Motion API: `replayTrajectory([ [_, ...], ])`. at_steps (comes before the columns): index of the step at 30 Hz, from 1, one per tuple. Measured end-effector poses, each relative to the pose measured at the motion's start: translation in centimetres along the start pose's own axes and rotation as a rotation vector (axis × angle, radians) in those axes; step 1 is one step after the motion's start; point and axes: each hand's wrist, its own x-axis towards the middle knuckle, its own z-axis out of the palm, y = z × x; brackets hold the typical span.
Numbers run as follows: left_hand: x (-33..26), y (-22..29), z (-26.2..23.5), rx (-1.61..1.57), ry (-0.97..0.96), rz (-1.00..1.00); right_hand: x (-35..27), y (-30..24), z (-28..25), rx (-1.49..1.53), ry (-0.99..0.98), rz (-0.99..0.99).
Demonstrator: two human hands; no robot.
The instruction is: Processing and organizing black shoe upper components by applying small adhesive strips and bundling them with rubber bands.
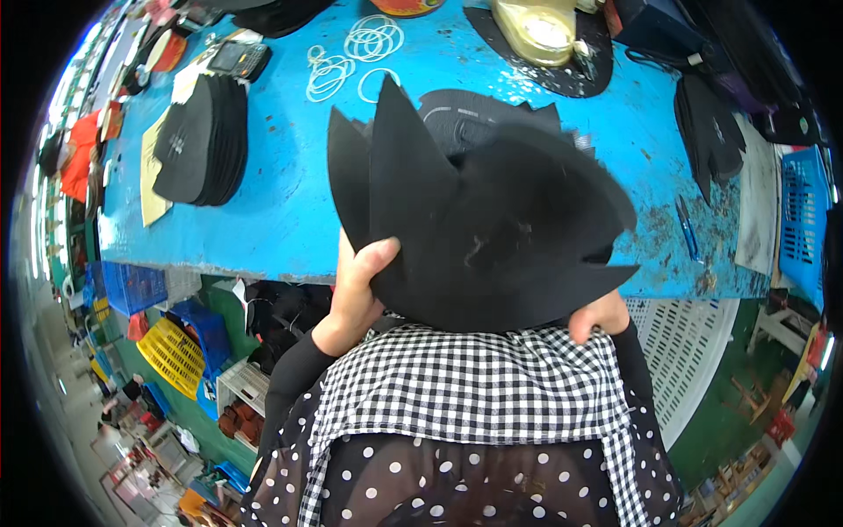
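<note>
A loose stack of black cut-out sheet pieces (500, 237), with pointed, notched outlines, is held tilted over the front edge of the blue table. My left hand (356, 290) is closed on its left side, thumb on top and the other fingers mostly hidden beneath. At the lower right corner my right hand (604, 316) grips the same pieces from below; its thumb shows, while its fingers are behind the sheets. The far right part of the stack is slightly blurred. Just beyond it, more dark pieces (461, 114) with a pale line lie on the table, partly covered.
On the blue table (281, 211) a thick pile of black pieces (202, 145) stands left, near white rubber bands (373, 37). A yellowish shoe-shaped form (540, 31) is at the back. To the right lie more black pieces (709, 132) and a blue pen-like tool (688, 228).
</note>
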Motion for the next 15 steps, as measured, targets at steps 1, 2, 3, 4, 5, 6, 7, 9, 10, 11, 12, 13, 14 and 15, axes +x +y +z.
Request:
replayTrajectory([
  [1, 0.0, -0.1, 0.2, -0.049, 0.035, 0.014, 0.5, -0.4, 1.0, -0.018, 0.037, -0.062],
  [2, 0.0, -0.3, 0.4, -0.037, 0.033, 0.015, 1.0, -0.8, 1.9, 0.01, 0.154, 0.044],
  [3, -0.1, -0.3, 0.5, -0.02, 0.023, 0.027, 1.4, -1.2, 3.0, 0.073, 0.293, 0.101],
  [4, -0.1, -0.3, 0.5, 0.044, 0.009, 0.096, 1.7, -1.6, 4.1, 0.143, 0.438, 0.148],
  [5, -0.3, -0.2, 0.6, 0.142, -0.025, 0.117, 2.1, -1.9, 4.8, 0.197, 0.541, 0.112],
  [6, -0.4, 0.0, 0.6, 0.196, -0.07, 0.167, 2.5, -2.0, 5.4, 0.261, 0.61, 0.064],
  [7, -0.6, 0.2, 0.6, 0.218, -0.085, 0.149, 2.8, -2.1, 5.6, 0.197, 0.615, 0.056],
  [9, -0.9, 1.1, 0.5, 0.333, -0.099, 0.044, 3.2, -2.3, 5.5, 0.109, 0.608, 0.025],
  [10, -1.0, 1.4, 0.7, 0.223, -0.107, 0.064, 3.4, -2.3, 5.2, 0.046, 0.559, -0.042],
  [11, -1.1, 1.8, 0.7, 0.209, -0.142, 0.124, 3.5, -2.4, 4.8, -0.012, 0.553, -0.036],
  [12, -1.1, 2.1, 0.8, 0.23, -0.138, 0.151, 3.7, -2.6, 4.1, -0.074, 0.513, -0.029],
  [13, -1.0, 2.5, 0.7, 0.237, -0.159, 0.195, 3.7, -2.8, 3.6, -0.16, 0.487, -0.02],
  [14, -0.9, 2.8, 0.5, 0.259, -0.142, 0.181, 3.8, -3.1, 2.8, -0.248, 0.462, -0.013],
  [15, -0.7, 3.0, 0.1, 0.399, -0.156, 0.238, 3.8, -3.3, 2.2, -0.334, 0.437, -0.009],
])
